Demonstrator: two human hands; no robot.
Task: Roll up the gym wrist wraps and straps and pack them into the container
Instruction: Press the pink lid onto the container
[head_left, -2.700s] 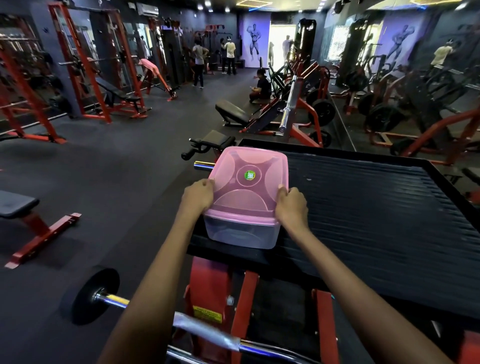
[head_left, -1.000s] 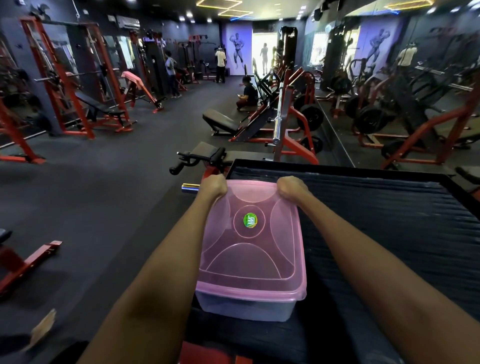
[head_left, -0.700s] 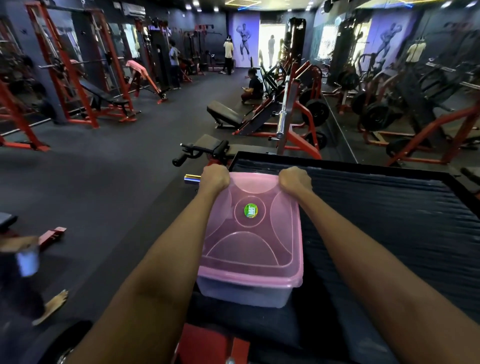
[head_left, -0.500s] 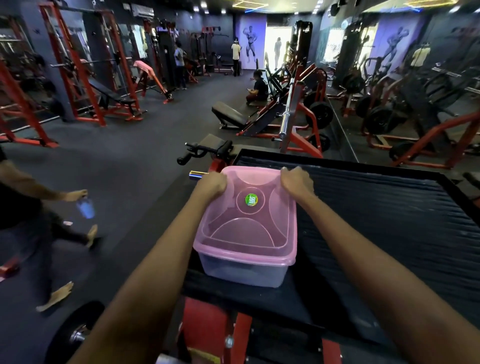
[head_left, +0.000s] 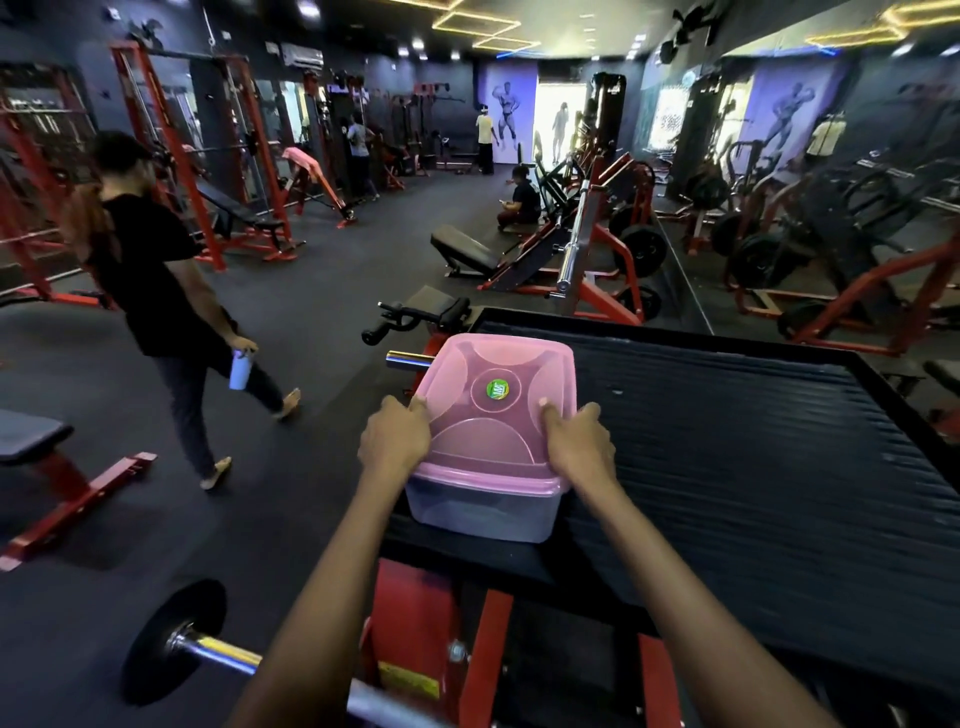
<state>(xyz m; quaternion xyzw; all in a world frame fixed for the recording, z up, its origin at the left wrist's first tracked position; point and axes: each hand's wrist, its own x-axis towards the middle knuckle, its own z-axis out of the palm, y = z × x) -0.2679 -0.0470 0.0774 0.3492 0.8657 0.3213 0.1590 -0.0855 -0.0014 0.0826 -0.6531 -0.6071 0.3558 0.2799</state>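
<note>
Since prev frames: both hands have slid back from the far corners of the lid to its near end; a person (head_left: 156, 291) in a black top w/ a white cup (head_left: 240, 370) has walked further into view at left.

Container (head_left: 483, 512): clear tub w/ pink translucent lid (head_left: 498, 410), lid seated on top, green round sticker (head_left: 496, 388) at lid centre. Sits at the near-left corner of the black ribbed table (head_left: 727, 441), close to its near and left edges. Contents: something dark shows faintly through the front wall; can't ID wraps or straps.

Left hand (head_left: 395, 441): on lid's left near edge, thumb on top of lid, fingers curled over the rim — grip closed on the lid edge. Right hand (head_left: 579, 449): mirrors it on the right near edge, thumb on top, fingers wrapped down the side — grip closed on the lid too. Both forearms reach in from the bottom of view.

Surroundings: red frame (head_left: 415, 623) under table. Barbell w/ black plate (head_left: 171, 642) low left, chrome bar running under left forearm. Short chrome bar end (head_left: 408, 358) just beyond container's far-left corner. Black bench on red legs (head_left: 31, 441) at left edge. Red racks (head_left: 197, 156) along left wall, incline bench (head_left: 467, 254) mid-room, mirror wall at right. Seated person (head_left: 522, 200) mid-room; a few more standing far back, too small for detail.
</note>
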